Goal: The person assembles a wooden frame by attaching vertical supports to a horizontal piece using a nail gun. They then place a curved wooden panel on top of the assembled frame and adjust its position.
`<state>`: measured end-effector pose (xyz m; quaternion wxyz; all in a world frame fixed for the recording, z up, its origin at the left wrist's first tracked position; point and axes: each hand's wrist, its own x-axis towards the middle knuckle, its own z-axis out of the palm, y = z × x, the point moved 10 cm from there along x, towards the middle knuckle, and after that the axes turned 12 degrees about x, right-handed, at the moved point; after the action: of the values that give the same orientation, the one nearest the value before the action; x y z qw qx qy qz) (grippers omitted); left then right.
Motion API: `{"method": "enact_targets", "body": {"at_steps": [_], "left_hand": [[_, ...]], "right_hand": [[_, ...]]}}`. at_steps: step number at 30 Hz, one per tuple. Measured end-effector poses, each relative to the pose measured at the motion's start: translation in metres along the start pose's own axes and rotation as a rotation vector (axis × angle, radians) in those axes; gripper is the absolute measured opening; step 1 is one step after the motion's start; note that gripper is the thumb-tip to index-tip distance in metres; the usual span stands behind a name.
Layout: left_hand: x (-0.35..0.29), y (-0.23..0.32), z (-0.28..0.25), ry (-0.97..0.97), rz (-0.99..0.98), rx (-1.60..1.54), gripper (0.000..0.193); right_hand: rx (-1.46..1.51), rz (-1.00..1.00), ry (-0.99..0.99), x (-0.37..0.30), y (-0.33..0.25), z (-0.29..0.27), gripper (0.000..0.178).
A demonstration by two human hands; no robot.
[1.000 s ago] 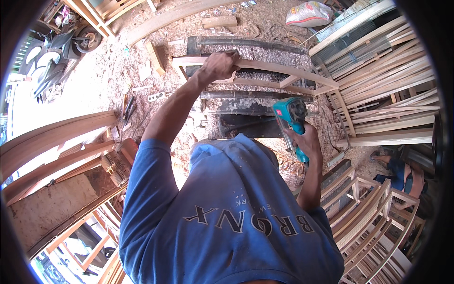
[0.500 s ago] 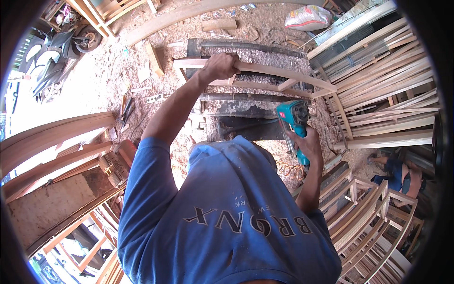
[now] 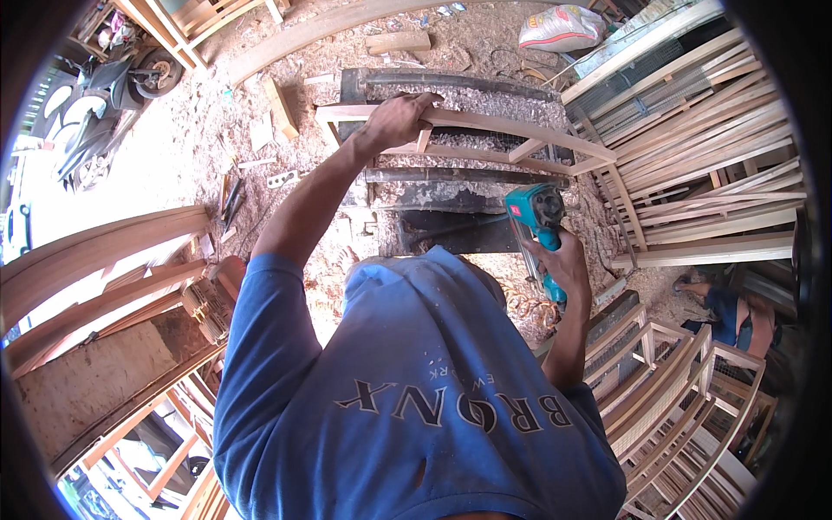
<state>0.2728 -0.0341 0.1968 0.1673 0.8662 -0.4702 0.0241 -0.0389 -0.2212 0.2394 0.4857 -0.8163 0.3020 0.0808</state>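
Note:
A long, ladder-like wooden frame (image 3: pixel 485 126) of pale slats lies across dark beams ahead of me. My left hand (image 3: pixel 402 120) grips its far rail left of the middle, with the fingers over the wood. At my right side, a teal nail gun (image 3: pixel 536 206) is held in my right hand (image 3: pixel 565 262), its fingers wrapped round the handle. The gun is nearer to me than the frame and apart from it. An orange coiled air hose (image 3: pixel 530 309) shows beneath the gun, partly hidden by my body.
Stacked wooden strips (image 3: pixel 702 165) fill the right side, near slatted frames (image 3: pixel 667 373). Another person (image 3: pixel 741 316) is at the far right. On the left are a workbench (image 3: pixel 104 373) and a motorcycle (image 3: pixel 95 113). Wood shavings cover the floor; a white sack (image 3: pixel 562 29) lies at the back.
My left hand has loosened slightly on the rail, its fingers straighter than before. The nail gun and my right hand have stayed nearly still.

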Motion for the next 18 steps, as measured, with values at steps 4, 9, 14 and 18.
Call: {"method": "enact_targets", "body": {"at_steps": [4, 9, 14, 18], "left_hand": [[-0.002, -0.001, -0.006, 0.015, -0.026, -0.068, 0.053], [-0.002, -0.004, -0.005, 0.004, -0.033, -0.088, 0.056], [-0.008, -0.013, -0.017, 0.071, 0.073, 0.026, 0.038], [-0.011, -0.029, -0.002, -0.129, -0.003, 0.138, 0.024]], "right_hand": [[-0.041, 0.0, -0.018, 0.001, -0.008, -0.001, 0.054], [-0.23, -0.043, -0.034, 0.011, -0.043, -0.011, 0.047], [-0.257, -0.152, -0.107, 0.029, -0.119, -0.013, 0.031], [-0.166, -0.168, -0.166, 0.058, -0.177, 0.006, 0.028]]}}
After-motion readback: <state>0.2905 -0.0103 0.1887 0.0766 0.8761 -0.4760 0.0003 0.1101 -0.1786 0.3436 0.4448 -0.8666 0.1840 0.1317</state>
